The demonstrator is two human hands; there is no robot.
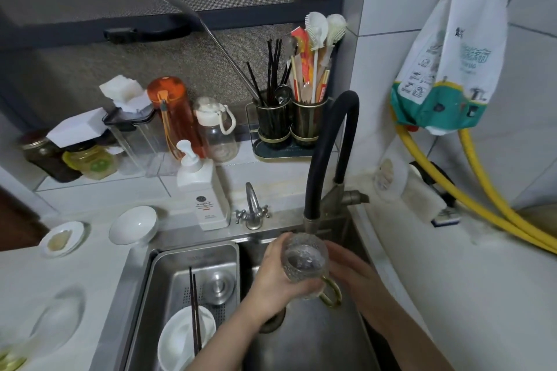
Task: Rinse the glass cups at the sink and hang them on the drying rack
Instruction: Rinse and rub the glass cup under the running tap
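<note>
A textured glass cup (304,259) with a gold-coloured handle (331,294) is held over the steel sink (316,340), directly under the nozzle of the black hose faucet (313,190). My left hand (275,274) grips the cup's body from the left. My right hand (346,268) lies against the cup's right side, behind the handle; its fingers are partly hidden by the glass. No drying rack is in view.
A steel drain basket (193,256) in the sink's left half holds a white bowl (180,337), dark chopsticks and a metal lid. A soap dispenser (202,196), small tap (251,208), white bowls, bottles and a utensil holder (289,123) stand behind. Yellow hoses (482,208) run at right.
</note>
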